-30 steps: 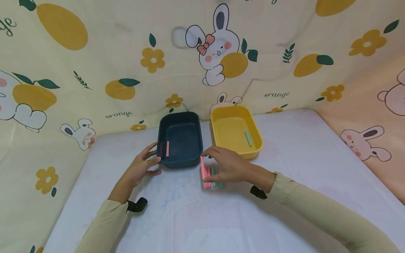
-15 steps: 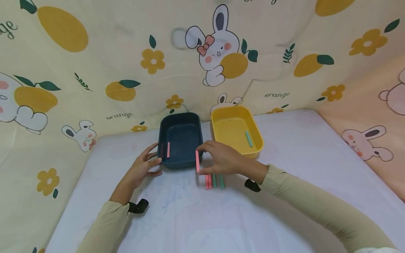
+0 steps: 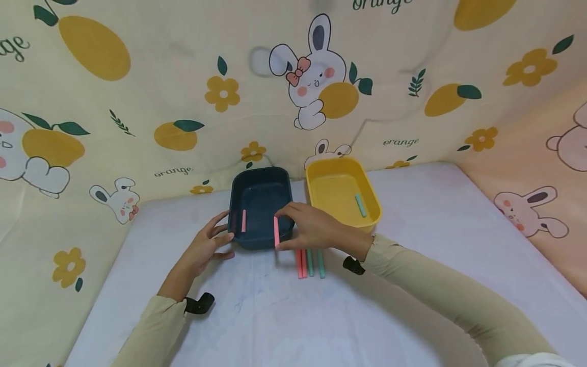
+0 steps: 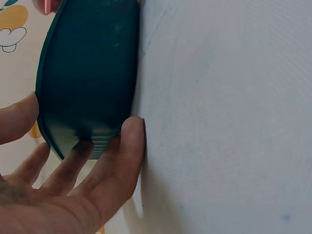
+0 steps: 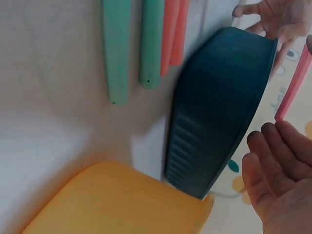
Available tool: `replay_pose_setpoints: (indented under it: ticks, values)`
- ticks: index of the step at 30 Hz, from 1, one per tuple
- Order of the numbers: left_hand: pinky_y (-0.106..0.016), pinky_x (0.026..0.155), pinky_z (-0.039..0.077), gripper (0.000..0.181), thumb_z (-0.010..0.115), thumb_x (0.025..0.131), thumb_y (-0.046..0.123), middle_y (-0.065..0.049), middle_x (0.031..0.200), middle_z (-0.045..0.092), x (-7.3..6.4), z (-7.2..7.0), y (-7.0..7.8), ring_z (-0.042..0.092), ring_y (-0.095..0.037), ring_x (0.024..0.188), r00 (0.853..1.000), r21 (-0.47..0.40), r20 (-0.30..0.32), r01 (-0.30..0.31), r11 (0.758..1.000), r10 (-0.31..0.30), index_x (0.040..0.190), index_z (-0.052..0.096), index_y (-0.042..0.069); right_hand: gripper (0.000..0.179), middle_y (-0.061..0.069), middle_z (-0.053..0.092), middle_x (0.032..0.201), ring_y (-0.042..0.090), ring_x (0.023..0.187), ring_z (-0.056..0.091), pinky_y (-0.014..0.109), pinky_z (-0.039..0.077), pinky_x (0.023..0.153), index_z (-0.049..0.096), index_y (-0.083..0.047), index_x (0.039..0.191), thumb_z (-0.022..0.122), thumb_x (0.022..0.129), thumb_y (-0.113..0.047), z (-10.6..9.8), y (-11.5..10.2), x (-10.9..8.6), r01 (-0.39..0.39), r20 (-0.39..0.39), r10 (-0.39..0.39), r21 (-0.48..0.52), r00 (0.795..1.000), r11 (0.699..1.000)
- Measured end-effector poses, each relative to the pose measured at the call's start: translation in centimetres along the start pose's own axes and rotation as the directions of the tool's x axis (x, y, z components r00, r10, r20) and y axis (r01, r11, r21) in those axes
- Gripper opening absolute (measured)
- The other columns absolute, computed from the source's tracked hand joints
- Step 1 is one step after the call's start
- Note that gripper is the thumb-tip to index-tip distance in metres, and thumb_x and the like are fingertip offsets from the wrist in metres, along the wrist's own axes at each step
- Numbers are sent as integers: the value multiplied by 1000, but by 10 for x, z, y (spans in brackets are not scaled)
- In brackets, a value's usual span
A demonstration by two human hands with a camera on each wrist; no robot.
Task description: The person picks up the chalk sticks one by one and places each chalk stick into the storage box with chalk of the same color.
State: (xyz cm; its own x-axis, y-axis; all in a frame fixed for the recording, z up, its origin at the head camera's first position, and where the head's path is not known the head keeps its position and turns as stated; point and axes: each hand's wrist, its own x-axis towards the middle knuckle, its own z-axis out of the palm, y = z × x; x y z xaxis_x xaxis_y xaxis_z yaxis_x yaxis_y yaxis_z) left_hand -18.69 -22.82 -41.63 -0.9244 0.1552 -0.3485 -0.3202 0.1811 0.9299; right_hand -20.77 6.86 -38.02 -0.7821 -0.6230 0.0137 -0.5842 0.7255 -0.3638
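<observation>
My right hand [image 3: 314, 228] pinches a slim pink stick [image 3: 276, 232] by its two ends, between thumb and fingertips. It holds the stick over the right front part of a dark blue plastic bin [image 3: 263, 242]. Spread fingers of my left hand [image 3: 201, 251] touch the bin's left end, the thumb up near the rim. In the left wrist view, the fingers [image 4: 131, 151] lie along the bin's end wall. Inside this bin lies another pink stick [image 3: 244, 221]. Below my right hand, pink sticks [image 3: 301, 264] and green sticks [image 3: 321, 264] lie side by side on the table, their far ends hidden.
A yellow plastic bin [image 3: 327, 191] stands to the right of the dark blue one, with a light green stick [image 3: 360, 205] inside. Behind both bins hangs a cloth [image 3: 183, 76] printed with rabbits and oranges. A white cover [image 3: 284, 321] lies over the table.
My right hand has lifted the pink stick from beside the row and carried it left over the dark blue bin. My left hand stays at the bin's left end.
</observation>
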Motion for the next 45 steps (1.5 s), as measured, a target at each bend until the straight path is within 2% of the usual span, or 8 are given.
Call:
replay_pose_setpoints:
  ticks: [5, 9, 13, 18, 24, 33, 43, 45]
  values:
    - [-48, 89, 59, 71, 56, 101, 10, -16, 163, 26, 0, 2, -6, 49, -35, 129, 1000, 7, -8, 0, 1000, 0, 158, 22, 34, 80, -3, 54, 144, 15, 126, 51, 37, 49, 107, 53, -25, 140, 71, 77, -70, 5, -3, 10, -54, 25, 54, 31, 998, 998]
    - [-47, 88, 59, 70, 54, 101, 10, -15, 163, 26, -1, 2, -9, 49, -36, 130, 1000, 18, -9, -6, 1000, 6, 158, 22, 34, 80, -2, 54, 143, 17, 127, 51, 39, 48, 108, 53, -24, 140, 70, 78, -70, 9, -4, 16, -53, 26, 52, 46, 998, 998]
    - [-47, 88, 59, 69, 53, 102, 10, -15, 164, 25, 0, 1, -6, 48, -38, 132, 1000, 27, -11, -14, 1000, 14, 158, 21, 34, 81, -1, 54, 144, 18, 128, 51, 40, 48, 109, 53, -22, 141, 69, 78, -70, 6, -4, 25, -37, 23, 36, 48, 999, 998]
    - [-48, 89, 59, 70, 53, 102, 10, -16, 164, 23, 0, 1, -4, 47, -40, 133, 1000, 32, -11, -16, 999, 16, 159, 21, 34, 81, 0, 53, 145, 17, 128, 51, 40, 47, 110, 51, -21, 142, 71, 79, -68, 3, -6, 36, -56, 39, 54, 51, 998, 997]
    - [-48, 88, 59, 71, 55, 101, 10, -16, 164, 23, -3, 0, -4, 45, -43, 135, 1000, 34, -20, -1, 999, 2, 159, 20, 33, 79, 2, 51, 146, 18, 129, 51, 40, 45, 112, 50, -19, 144, 71, 81, -63, 8, -7, 49, -43, 55, 40, 56, 998, 997]
    - [-48, 90, 59, 71, 54, 102, 11, -16, 165, 22, 2, 3, -3, 44, -43, 135, 1000, 40, -8, 8, 999, -7, 159, 19, 35, 77, 2, 54, 142, 17, 125, 52, 39, 45, 112, 51, -17, 142, 74, 81, -59, 13, -6, 66, -41, 67, 37, 65, 997, 997]
    - [-49, 90, 59, 70, 53, 103, 11, -15, 165, 21, 3, 0, -3, 43, -44, 136, 1000, 47, 5, -11, 999, 10, 159, 19, 36, 79, 2, 54, 143, 17, 129, 53, 37, 43, 114, 52, -15, 142, 75, 81, -59, 29, -9, 97, 28, 77, -28, 1, 997, 1000]
    - [-49, 90, 59, 70, 52, 103, 11, -16, 165, 20, 2, 0, -4, 42, -43, 136, 1000, 45, 7, -13, 999, 12, 159, 19, 35, 80, 2, 54, 143, 17, 128, 53, 36, 44, 113, 52, -15, 142, 74, 80, -60, 31, -11, 101, 23, 92, -22, -12, 995, 1000]
